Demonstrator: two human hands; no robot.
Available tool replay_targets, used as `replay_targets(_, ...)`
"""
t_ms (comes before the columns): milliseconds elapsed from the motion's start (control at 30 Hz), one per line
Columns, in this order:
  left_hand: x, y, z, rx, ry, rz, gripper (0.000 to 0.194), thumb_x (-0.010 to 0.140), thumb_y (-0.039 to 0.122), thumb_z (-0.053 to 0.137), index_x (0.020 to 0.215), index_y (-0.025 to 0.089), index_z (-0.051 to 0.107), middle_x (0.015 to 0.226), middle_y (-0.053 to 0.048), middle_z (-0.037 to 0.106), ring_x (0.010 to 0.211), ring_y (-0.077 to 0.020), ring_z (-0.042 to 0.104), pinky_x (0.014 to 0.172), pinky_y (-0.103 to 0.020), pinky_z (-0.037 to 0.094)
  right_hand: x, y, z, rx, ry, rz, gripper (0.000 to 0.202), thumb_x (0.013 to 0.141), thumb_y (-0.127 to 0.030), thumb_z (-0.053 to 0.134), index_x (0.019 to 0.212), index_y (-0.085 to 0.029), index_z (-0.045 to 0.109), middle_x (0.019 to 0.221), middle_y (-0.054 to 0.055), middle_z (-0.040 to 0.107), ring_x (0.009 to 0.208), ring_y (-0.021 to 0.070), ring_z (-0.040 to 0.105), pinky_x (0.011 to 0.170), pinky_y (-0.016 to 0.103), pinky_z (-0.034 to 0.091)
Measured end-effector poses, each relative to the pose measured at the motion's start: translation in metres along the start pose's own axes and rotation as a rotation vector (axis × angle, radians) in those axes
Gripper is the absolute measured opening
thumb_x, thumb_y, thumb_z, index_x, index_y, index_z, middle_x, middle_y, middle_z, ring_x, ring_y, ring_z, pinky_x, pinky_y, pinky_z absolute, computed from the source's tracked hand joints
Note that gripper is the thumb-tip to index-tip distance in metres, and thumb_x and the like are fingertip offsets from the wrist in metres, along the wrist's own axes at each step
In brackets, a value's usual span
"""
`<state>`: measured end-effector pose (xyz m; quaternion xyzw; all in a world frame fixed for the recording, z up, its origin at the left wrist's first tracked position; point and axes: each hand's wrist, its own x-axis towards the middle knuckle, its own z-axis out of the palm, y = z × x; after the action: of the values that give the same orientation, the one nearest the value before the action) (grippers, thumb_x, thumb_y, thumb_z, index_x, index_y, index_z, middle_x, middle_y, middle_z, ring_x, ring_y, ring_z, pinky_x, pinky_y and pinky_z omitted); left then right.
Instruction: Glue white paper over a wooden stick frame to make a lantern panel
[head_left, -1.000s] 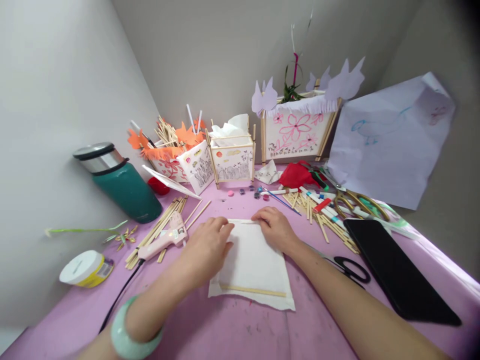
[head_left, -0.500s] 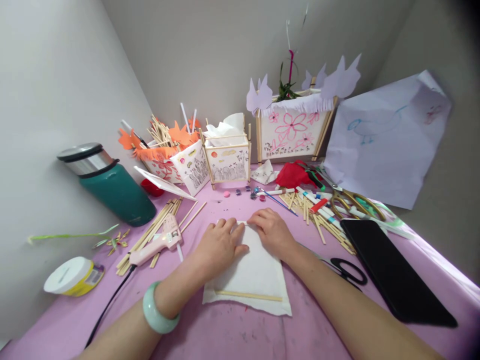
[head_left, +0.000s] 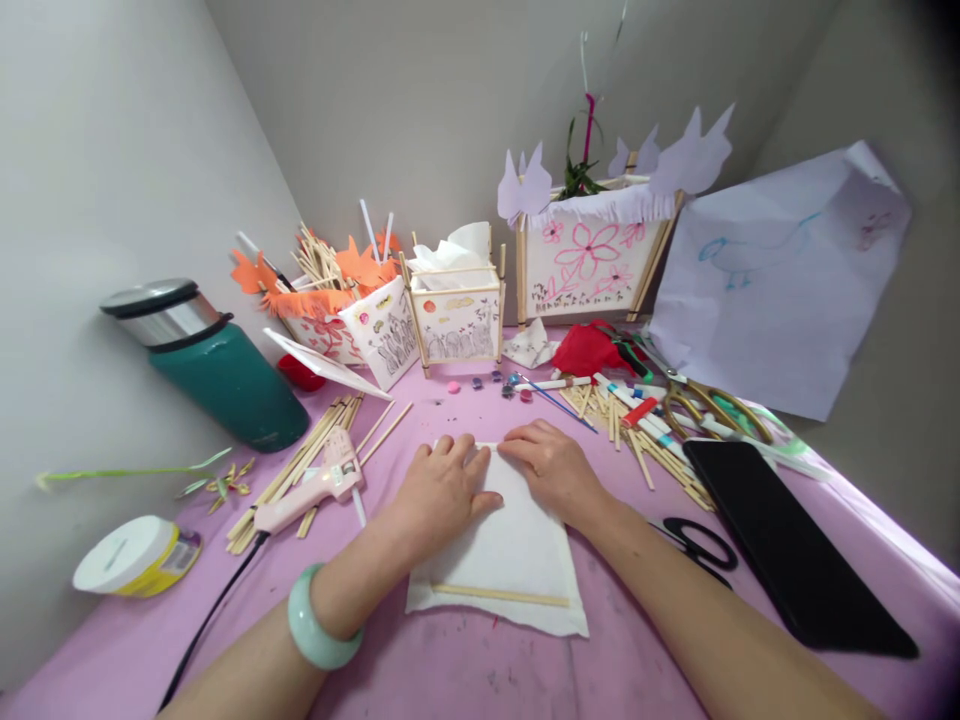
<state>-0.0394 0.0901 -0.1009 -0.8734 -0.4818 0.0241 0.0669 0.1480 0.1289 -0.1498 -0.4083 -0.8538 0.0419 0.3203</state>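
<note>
Pressing flat on paper mid-table | left hand and right hand open, side by side at far edge | stick along near edge | glue gun left

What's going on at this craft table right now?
A person presses both hands flat on a white paper sheet on the pink table. The left hand and right hand sit at its far edge; a wooden stick lies along its near edge. A pink glue gun and black scissors lie beside it.
</note>
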Motion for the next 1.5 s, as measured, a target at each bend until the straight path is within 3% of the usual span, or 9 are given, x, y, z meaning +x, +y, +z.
replay_targets(300,0.002,-0.002,-0.003,-0.021,-0.019,-0.004,0.041,0.091,0.051,0.045,0.118,0.021,0.052,0.121,-0.009,0.054,0.103,-0.0285,0.05,0.081,-0.042,0.042,0.001,-0.001,0.0,0.074,0.02,0.06,0.027,0.085,-0.004,0.049,0.094,-0.02,0.069,0.091,0.005,0.069,0.089,0.0197,0.055,0.081,0.033,0.043)
replay_targets(533,0.002,-0.003,0.0,-0.021,-0.011,-0.016,0.039,0.09,0.05,0.047,0.114,0.02,0.054,0.119,-0.01,0.054,0.103,-0.0276,0.05,0.081,-0.041,0.041,0.003,-0.003,0.001,0.082,0.01,0.092,0.019,0.087,-0.01,0.051,0.088,-0.02,0.067,0.088,0.006,0.068,0.088,0.0204,0.054,0.081,0.034,0.042)
replay_targets(800,0.004,-0.003,0.0,-0.013,0.004,-0.01,0.039,0.09,0.049,0.047,0.114,0.019,0.054,0.119,-0.01,0.055,0.102,-0.029,0.051,0.079,-0.042,0.042,0.014,0.0,0.007,0.103,0.04,0.258,0.016,0.085,-0.012,0.054,0.081,-0.019,0.067,0.085,0.004,0.067,0.084,0.018,0.057,0.077,0.03,0.043)
replay_targets(1500,0.006,-0.002,-0.002,-0.032,-0.016,-0.032,0.039,0.088,0.049,0.05,0.113,0.019,0.055,0.117,-0.01,0.056,0.104,-0.0298,0.05,0.08,-0.043,0.043,0.018,-0.006,0.006,-0.068,-0.072,0.193,0.01,0.085,-0.012,0.055,0.079,-0.018,0.062,0.087,0.006,0.062,0.086,0.0202,0.051,0.075,0.033,0.036)
